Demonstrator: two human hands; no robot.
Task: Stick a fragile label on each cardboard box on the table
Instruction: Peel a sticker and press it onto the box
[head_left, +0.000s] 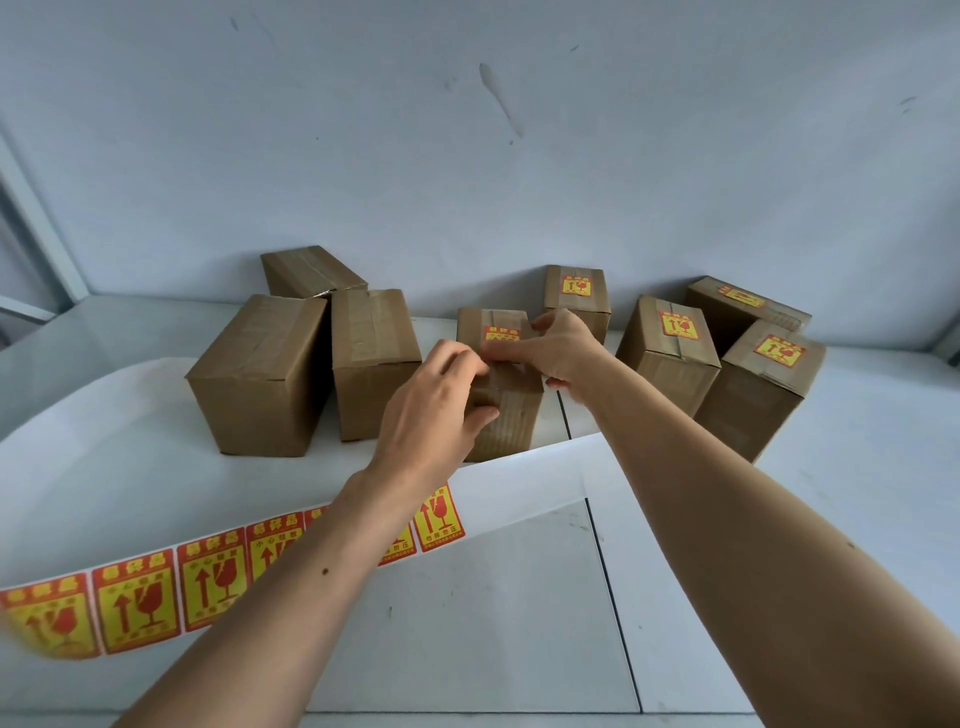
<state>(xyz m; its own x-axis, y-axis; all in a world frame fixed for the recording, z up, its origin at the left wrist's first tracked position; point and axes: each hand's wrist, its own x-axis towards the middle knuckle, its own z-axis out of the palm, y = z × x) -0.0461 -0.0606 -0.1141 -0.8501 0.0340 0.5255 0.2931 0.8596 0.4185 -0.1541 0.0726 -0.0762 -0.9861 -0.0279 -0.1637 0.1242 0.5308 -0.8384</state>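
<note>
A small cardboard box (511, 421) stands mid-table with a red and yellow fragile label (501, 333) on its top, partly covered by my fingers. My left hand (441, 400) grips this box, curled fingers on top and thumb on the front face. My right hand (563, 348) lies over the top from the right, its fingers pressing on the label. Three unlabelled boxes stand to the left (260, 374) (371, 358) (311, 270). Several labelled boxes stand to the right (576, 291) (667, 358) (763, 395) (748, 306).
A strip of fragile labels (140, 592) runs along the near left of the table under my left forearm, on white backing paper (524, 483). The white table (857, 493) meets a pale wall behind the boxes. A window frame (41, 244) is at the far left.
</note>
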